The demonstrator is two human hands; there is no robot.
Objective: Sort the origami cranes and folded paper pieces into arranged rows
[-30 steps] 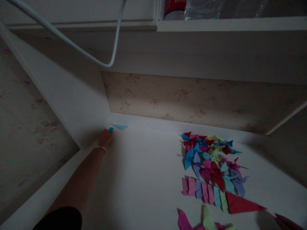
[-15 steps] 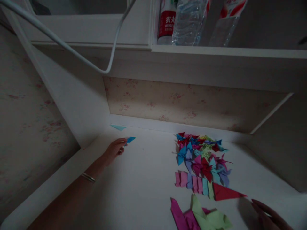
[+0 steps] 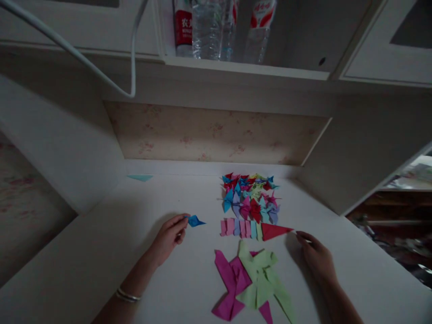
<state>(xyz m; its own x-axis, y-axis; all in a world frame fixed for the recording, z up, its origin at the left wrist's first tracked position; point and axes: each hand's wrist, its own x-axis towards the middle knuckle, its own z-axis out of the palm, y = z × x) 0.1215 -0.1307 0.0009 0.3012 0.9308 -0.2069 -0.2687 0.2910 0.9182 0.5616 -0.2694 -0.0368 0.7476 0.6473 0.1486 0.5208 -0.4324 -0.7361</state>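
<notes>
In the head view, the left hand (image 3: 170,237) pinches the blue paper (image 3: 195,221) between thumb and fingertips, its point facing right, above the white table (image 3: 184,279) and left of the strips (image 3: 230,226). The right hand (image 3: 317,258) has its fingers bunched close together, the tips just beside the sharp end of the red triangle (image 3: 274,231); whether they grip anything, I cannot tell. The strips stand in a row, pink, lilac, teal and green, with the triangle at their right end. Behind them lie the cranes (image 3: 255,209) in a many-coloured cluster. In front, the green paper (image 3: 259,279) partly overlaps the magenta paper (image 3: 230,283). The teal triangle (image 3: 140,177) lies well apart at the back left. Bottles (image 3: 206,29) stand on the shelf (image 3: 246,67) above.
</notes>
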